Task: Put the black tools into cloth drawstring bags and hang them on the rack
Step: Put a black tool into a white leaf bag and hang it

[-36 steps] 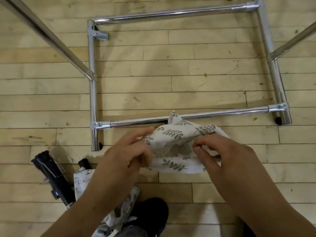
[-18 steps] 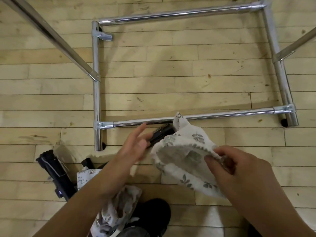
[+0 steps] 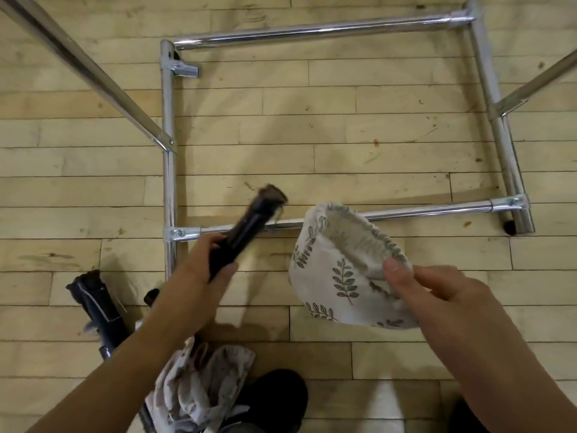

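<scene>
Spare bags (image 3: 203, 379) lay crumpled near left, second black tool (image 3: 96, 307) on floor beside them. Left hand (image 3: 203, 270) gripped black tool (image 3: 246, 232), tilted far-right, outside bag. Right hand (image 3: 437, 295) pinched rim of leaf-print cloth bag (image 3: 337, 276), mouth open. Chrome rack (image 3: 168, 182) base lay beyond.

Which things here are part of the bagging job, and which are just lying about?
Job: tool gripped by the left hand; open bag pinched by the right hand; second tool at lower left; crumpled bags beside it; rack.
Lying about: dark shoe-like shape at the bottom edge; wooden floor.
</scene>
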Available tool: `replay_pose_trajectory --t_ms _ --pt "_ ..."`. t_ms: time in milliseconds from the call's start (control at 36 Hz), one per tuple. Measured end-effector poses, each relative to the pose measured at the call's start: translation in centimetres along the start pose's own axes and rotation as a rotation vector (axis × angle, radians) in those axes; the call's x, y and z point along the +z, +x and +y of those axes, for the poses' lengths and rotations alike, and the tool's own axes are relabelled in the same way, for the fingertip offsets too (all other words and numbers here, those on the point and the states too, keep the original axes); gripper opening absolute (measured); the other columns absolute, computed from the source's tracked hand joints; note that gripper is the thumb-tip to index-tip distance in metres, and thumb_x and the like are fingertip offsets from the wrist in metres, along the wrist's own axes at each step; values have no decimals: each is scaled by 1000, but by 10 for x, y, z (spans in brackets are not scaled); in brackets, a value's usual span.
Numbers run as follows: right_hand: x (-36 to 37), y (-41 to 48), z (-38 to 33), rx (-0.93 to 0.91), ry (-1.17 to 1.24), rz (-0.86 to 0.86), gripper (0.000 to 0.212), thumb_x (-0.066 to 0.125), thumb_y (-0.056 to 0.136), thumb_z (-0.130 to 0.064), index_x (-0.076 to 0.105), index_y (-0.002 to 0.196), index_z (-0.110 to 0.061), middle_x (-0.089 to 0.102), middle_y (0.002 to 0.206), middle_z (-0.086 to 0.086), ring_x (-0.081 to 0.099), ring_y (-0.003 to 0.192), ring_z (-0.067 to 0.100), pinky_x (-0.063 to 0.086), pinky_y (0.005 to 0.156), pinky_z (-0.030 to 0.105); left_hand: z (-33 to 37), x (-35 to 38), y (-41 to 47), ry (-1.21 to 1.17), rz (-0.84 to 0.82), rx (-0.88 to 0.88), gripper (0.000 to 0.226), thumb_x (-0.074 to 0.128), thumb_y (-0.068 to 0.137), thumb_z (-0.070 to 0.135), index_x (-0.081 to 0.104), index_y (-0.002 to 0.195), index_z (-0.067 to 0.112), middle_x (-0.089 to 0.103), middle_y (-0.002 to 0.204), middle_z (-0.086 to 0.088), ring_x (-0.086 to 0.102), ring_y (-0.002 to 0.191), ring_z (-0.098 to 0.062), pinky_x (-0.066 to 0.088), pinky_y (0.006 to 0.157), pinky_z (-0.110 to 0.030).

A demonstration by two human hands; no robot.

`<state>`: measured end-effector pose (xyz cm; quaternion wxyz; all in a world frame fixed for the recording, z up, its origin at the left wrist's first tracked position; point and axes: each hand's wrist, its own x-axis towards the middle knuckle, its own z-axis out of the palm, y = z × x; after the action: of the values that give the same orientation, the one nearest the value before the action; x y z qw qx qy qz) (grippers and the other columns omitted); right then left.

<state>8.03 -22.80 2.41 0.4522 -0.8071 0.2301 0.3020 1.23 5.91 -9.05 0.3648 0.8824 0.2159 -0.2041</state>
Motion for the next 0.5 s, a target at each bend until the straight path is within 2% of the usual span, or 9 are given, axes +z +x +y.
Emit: replay_pose_trajectory --t_ms 56,111,167,250,306,361,444,472,500 --pt "-1 0 -2 -83 -60 63 21 60 81 -61 69 73 -45 62 108 -18 61 87 1 40 62 15 15 -22 -10 -62 114 7 39 61 100 30 39 130 41 57 95 23 59 74 -1 41 58 -20" --pt "1 2 0 -137 -91 79 24 59 79 -63 73 78 -44 66 107 -20 66 88 3 45 62 16 29 -41 -20 -95 191 37 42 59 98 35 40 136 38 59 94 21 59 77 -1 41 59 -22" --pt "2 4 3 -152 -71 80 23 61 87 -56 76 78 -41 73 95 -17 69 82 4 51 59 18 42 -52 -31 -115 215 114 40 57 94 43 40 129 52 64 92 22 62 82 -1 41 61 -22" --pt "6 5 1 -144 16 27 25 57 95 -46 74 81 -35 76 77 -18 71 71 -4 50 46 11 65 -63 -41 -97 216 238 29 54 95 62 36 114 74 64 101 37 63 86 11 44 60 -23" --pt "9 6 0 -141 35 0 26 54 98 -45 75 85 -34 76 78 -21 69 72 -8 49 47 9 77 -67 -43 -136 257 305 28 45 91 72 41 118 68 67 106 29 67 85 3 54 61 -38" --pt "11 6 0 -155 20 3 28 52 98 -48 75 88 -35 76 80 -19 70 74 -3 52 54 15 89 -73 -38 -304 333 366 34 44 92 77 49 119 57 71 106 17 71 91 -11 59 76 -47" --pt "12 4 -3 -159 46 -32 25 52 96 -51 72 93 -38 78 83 -11 73 75 6 63 70 37 101 -83 -25 -526 365 323 71 48 90 78 54 131 20 73 107 5 75 96 -22 60 90 -51" --pt "13 3 -5 -165 60 -56 23 53 95 -51 72 93 -38 78 83 -10 74 75 7 64 72 41 104 -83 -24 -586 356 284 75 49 90 78 52 133 16 73 108 2 75 100 -26 58 93 -56" --pt "13 2 -6 -172 71 -82 23 54 94 -51 72 92 -38 79 83 -9 75 75 8 64 73 42 106 -85 -23 -631 336 288 60 47 94 72 56 131 26 73 109 3 73 106 -29 56 95 -59"
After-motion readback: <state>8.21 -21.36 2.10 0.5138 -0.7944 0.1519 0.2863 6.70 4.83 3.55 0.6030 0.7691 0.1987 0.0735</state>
